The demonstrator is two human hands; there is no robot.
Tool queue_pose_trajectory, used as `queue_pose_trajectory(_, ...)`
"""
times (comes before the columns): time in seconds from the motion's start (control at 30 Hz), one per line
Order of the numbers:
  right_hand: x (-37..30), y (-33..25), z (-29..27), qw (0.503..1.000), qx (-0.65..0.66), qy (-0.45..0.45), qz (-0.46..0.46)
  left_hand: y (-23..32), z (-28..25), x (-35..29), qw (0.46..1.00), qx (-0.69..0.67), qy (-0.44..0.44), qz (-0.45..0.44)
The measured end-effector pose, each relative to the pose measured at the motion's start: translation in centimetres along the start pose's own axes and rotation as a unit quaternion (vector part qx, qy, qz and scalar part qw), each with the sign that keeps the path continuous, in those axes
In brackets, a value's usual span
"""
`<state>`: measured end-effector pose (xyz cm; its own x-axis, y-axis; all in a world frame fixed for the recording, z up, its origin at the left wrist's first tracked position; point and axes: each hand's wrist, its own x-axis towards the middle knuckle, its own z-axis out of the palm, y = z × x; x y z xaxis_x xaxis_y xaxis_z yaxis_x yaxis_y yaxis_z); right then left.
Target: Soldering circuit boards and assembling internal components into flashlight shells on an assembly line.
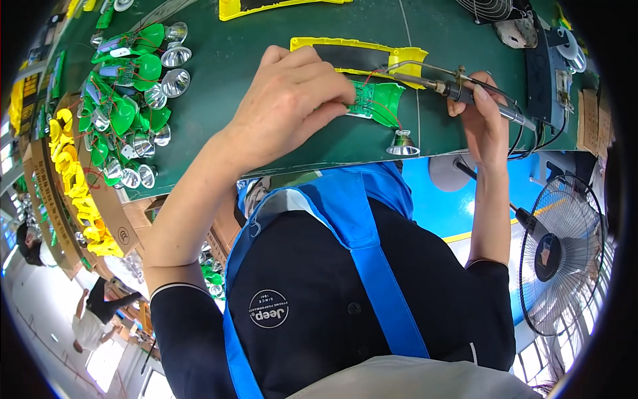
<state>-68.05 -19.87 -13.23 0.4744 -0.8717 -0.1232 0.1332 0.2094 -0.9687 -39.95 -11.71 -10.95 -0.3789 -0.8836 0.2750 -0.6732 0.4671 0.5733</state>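
My left hand is closed, thumb and fingers pinched at the left end of a green plastic housing. A small green circuit board lies in this housing, and red wires run from it to a silver reflector cup at the bench edge. What the fingertips cover is hidden. My right hand is wrapped round a soldering iron with a thin curved metal tube along it. The iron's tip points left, just above the housing. Behind lies a yellow shell half with a dark inner face.
Several green housings with reflector cups are heaped at the left. Yellow parts line a cardboard box beyond them. A blue-grey device with cables stands right, near a small fan. A standing fan is beside my right arm.
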Motion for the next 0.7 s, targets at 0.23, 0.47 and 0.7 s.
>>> queue_pose_trajectory(0.23, 1.9, -0.5, -0.3, 0.995, -0.078, -0.048, 0.046, 1.0, 0.4, 0.9, 0.992, 0.122, -0.016, 0.014)
queue_pose_trajectory(0.47, 2.6, -1.2, 0.6, 0.988, -0.114, -0.083, 0.063, 1.5, -0.3, 1.4, 0.982, 0.164, -0.097, -0.009)
queue_pose_trajectory(0.7, 2.3, -1.3, 1.0, 0.982, -0.144, -0.091, 0.077, 1.8, -0.3, 1.7, 0.978, 0.180, -0.110, -0.003)
